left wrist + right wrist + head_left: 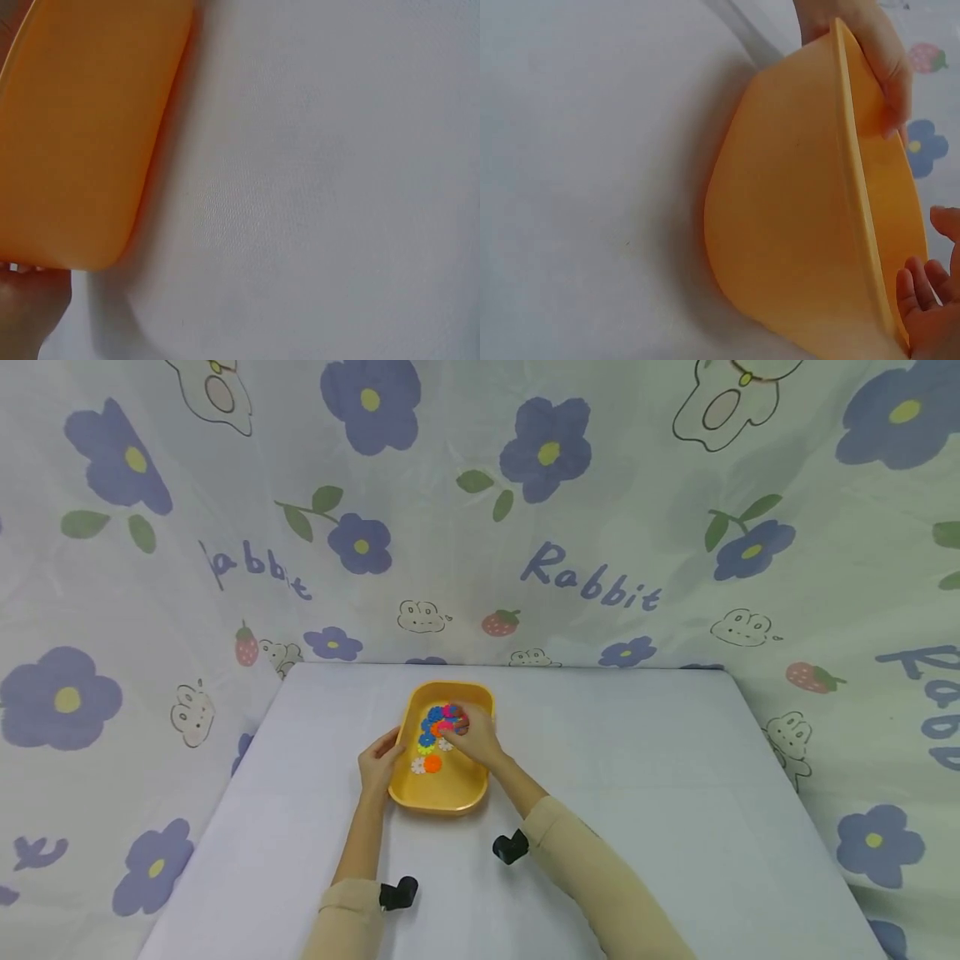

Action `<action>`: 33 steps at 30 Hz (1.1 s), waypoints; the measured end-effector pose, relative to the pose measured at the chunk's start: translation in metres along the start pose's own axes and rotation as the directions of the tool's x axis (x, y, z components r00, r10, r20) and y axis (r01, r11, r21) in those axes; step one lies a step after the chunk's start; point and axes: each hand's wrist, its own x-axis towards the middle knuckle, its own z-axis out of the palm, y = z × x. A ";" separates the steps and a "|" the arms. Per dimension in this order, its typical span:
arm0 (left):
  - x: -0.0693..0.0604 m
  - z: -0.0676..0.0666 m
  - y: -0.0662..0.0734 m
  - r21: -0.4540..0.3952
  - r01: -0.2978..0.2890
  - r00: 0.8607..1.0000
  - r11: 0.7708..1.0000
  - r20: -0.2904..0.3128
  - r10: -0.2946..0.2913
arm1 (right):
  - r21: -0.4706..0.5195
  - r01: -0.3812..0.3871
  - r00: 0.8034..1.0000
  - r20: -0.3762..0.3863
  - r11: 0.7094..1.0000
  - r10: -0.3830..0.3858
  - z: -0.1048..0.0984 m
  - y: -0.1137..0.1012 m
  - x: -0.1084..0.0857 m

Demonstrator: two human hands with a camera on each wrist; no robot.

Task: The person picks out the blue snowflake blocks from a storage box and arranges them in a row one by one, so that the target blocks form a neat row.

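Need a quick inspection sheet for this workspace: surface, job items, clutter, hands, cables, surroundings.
Surface: table with a white covering.
Job items: yellow tray; small flower-like pieces inside, blue, orange, pink, white and yellow-green, mostly grouped, with one orange and one white nearer the person.
Clutter: nothing seen.
Left hand: grips the tray's left side.
Right hand: inside the tray, fingers at the pieces; whether it holds one is unclear.
Cables: nothing seen.
Surroundings: curtain printed with purple flowers, strawberries and "Rabbit".
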 end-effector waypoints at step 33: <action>-0.001 -0.001 -0.005 -0.067 0.006 1.000 0.998 -0.008 -0.006 | -0.624 -0.047 0.980 0.121 0.780 0.156 0.054 0.018 0.012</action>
